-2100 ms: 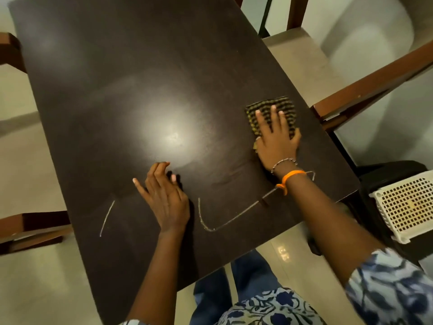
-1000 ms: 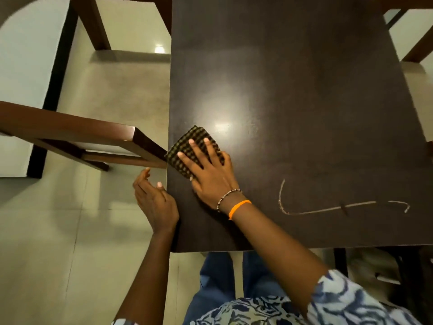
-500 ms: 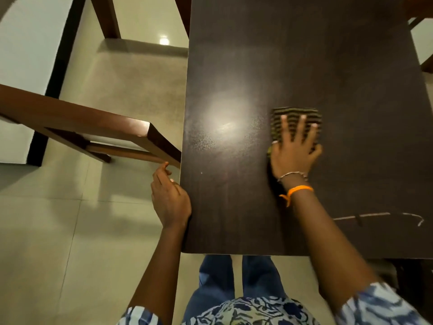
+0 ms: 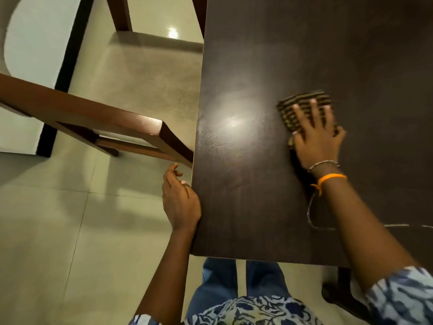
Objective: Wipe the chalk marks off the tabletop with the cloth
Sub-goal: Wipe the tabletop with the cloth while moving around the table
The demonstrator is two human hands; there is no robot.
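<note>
A dark brown tabletop (image 4: 257, 195) fills the right half of the head view. My right hand (image 4: 316, 137) presses flat on a folded striped cloth (image 4: 297, 106) near the table's middle, fingers spread over it. A thin chalk mark (image 4: 311, 219) curves down beside my right forearm and runs right along the near edge as a line (image 4: 403, 225), partly hidden by the arm. My left hand (image 4: 179, 198) rests against the table's left edge, fingers loosely curled, holding nothing.
A brown wooden chair (image 4: 98, 116) stands just left of the table, its backrest corner close to the table edge above my left hand. Pale tiled floor (image 4: 58, 231) lies below. My legs in blue jeans (image 4: 218, 282) are at the near edge.
My right hand slid the cloth from the table's left edge rightward to the middle. The chalk mark on the left side seen earlier is gone. My left hand moved off the top to the left edge.
</note>
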